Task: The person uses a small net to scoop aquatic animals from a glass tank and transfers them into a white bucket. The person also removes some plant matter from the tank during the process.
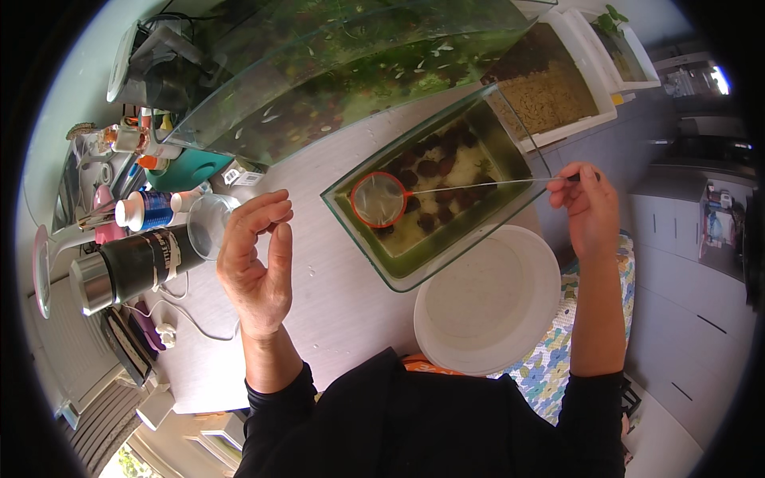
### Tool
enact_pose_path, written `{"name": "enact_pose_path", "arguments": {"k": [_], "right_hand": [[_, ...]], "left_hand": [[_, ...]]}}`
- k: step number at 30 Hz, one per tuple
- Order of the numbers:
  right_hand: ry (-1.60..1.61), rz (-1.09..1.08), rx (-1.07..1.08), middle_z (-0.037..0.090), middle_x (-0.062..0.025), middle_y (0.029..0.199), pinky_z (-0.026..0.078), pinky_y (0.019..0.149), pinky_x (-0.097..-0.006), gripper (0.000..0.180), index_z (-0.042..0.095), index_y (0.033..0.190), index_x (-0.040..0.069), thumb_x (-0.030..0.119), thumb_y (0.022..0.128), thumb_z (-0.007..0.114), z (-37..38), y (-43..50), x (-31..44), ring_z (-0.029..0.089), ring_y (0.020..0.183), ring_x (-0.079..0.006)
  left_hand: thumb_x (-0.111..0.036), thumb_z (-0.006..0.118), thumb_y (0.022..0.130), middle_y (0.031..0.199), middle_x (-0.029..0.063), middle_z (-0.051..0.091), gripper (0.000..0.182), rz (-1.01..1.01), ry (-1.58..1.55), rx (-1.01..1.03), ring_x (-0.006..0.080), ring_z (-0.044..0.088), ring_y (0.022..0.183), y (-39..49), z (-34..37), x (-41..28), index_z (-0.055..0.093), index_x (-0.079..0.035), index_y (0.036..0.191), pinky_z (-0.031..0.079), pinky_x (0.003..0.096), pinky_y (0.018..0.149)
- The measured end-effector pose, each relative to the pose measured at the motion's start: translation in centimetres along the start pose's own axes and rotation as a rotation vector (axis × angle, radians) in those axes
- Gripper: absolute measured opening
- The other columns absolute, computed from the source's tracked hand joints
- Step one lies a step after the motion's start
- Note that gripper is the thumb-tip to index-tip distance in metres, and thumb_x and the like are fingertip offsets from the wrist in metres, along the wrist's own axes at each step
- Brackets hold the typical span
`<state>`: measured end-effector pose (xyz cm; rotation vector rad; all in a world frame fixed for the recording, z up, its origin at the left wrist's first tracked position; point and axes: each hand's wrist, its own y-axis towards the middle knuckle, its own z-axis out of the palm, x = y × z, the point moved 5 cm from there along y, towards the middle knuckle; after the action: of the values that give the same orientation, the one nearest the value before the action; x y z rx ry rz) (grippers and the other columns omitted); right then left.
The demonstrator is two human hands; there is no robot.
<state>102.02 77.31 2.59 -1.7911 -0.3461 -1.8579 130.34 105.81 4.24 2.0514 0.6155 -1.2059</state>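
Observation:
My right hand pinches the dark grip of a small aquarium net with a round orange-red rim and a thin metal handle. The handle reaches left across a small rectangular glass tank, and the mesh is over the tank's left part. Greenish water, dark round lumps and pale bottom material show inside; I cannot tell whether the mesh touches the water. My left hand is raised left of the tank, thumb apart from the bent fingers, holding nothing visible. A clear cup stands just beside it, partly hidden.
A large planted aquarium with several fish spans the back. White containers stand at back right. A round white basin lies below the small tank's front edge. On the left are a dark bottle, a blue-labelled jar and a white cable.

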Motion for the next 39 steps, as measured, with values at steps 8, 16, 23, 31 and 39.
{"name": "enact_pose_path", "arguments": {"k": [8, 16, 23, 31, 39], "right_hand": [[-0.110, -0.045, 0.040, 0.069, -0.0116, 0.084, 0.051, 0.067, -0.0260, 0.028, 0.063, 0.099, 0.001, 0.025, 0.101, 0.048, 1.9, -0.3, 1.0, 0.063, 0.069, -0.0141], [-0.107, -0.068, 0.148, 0.069, -0.0118, 0.087, 0.051, 0.071, -0.0276, 0.031, 0.063, 0.099, 0.000, 0.027, 0.102, 0.047, 2.3, 0.1, 1.8, 0.063, 0.072, -0.0145], [-0.143, -0.120, 0.220, 0.067, -0.0137, 0.090, 0.050, 0.073, -0.0293, 0.030, 0.061, 0.101, -0.001, 0.023, 0.102, 0.044, 2.9, 0.0, 2.6, 0.061, 0.076, -0.0160], [-0.112, -0.157, 0.276, 0.065, -0.0096, 0.095, 0.052, 0.072, -0.0280, 0.028, 0.063, 0.101, 0.000, 0.022, 0.102, 0.047, 2.9, 0.5, 3.3, 0.064, 0.081, -0.0155], [-0.158, -0.141, 0.114, 0.069, -0.0101, 0.082, 0.051, 0.065, -0.0257, 0.028, 0.064, 0.097, 0.001, 0.024, 0.101, 0.049, 1.2, 0.7, 4.1, 0.062, 0.067, -0.0119]], "left_hand": [[-0.001, 0.061, 0.090, 0.111, 0.0151, 0.065, 0.016, -0.002, -0.006, 0.011, 0.0182, 0.064, 0.092, 0.1, 0.0, -0.1, 0.066, 0.001, 0.104, 0.051, 0.0280, 0.080], [-0.003, 0.061, 0.091, 0.112, 0.0152, 0.064, 0.016, -0.009, -0.016, 0.025, 0.0188, 0.064, 0.092, 0.0, 0.1, 0.0, 0.066, 0.001, 0.105, 0.051, 0.0284, 0.081], [-0.005, 0.061, 0.091, 0.112, 0.0150, 0.065, 0.016, -0.015, 0.000, 0.020, 0.0185, 0.064, 0.092, -0.1, 0.1, 0.1, 0.066, 0.000, 0.105, 0.051, 0.0285, 0.081], [-0.006, 0.062, 0.091, 0.112, 0.0152, 0.065, 0.015, -0.019, -0.001, 0.019, 0.0187, 0.064, 0.092, -0.1, 0.0, 0.1, 0.066, 0.000, 0.105, 0.051, 0.0289, 0.082], [-0.006, 0.062, 0.092, 0.112, 0.0158, 0.064, 0.016, -0.022, -0.002, 0.018, 0.0185, 0.064, 0.092, -0.2, 0.0, 0.2, 0.066, 0.001, 0.105, 0.051, 0.0287, 0.082]]}}
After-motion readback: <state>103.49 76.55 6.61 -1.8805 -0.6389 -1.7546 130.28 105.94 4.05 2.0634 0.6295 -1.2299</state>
